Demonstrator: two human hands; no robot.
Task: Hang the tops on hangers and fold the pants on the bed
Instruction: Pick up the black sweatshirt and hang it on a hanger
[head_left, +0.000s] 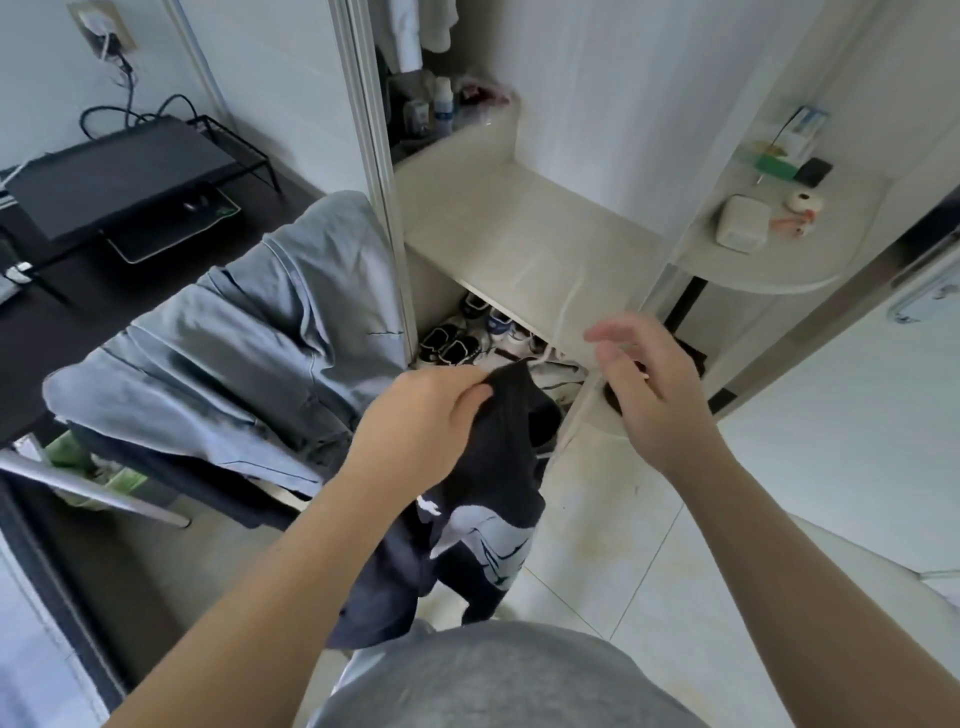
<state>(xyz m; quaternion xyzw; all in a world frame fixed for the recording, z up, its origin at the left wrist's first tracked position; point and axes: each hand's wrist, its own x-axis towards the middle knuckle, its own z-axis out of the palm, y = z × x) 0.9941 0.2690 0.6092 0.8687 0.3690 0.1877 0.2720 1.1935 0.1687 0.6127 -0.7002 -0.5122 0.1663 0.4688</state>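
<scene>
Dark printed top (493, 467): gripped at upper edge by left hand (415, 431), hanging above tiled floor (649, 545). Right hand (644, 379) just beside, fingers spread, holding nothing. Grey-blue garment (234, 338) draped at left.

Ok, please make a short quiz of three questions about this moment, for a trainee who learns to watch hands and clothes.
1. True or false: the left hand grips the dark printed garment near its top.
2. Choose one: the right hand is A) curled round a hanger, B) open, with straight fingers, C) pressed on the desk.
3. Fill the gap: the sneakers stand under a pale wardrobe ____.
Key: 1 true; 2 B; 3 shelf.
</scene>
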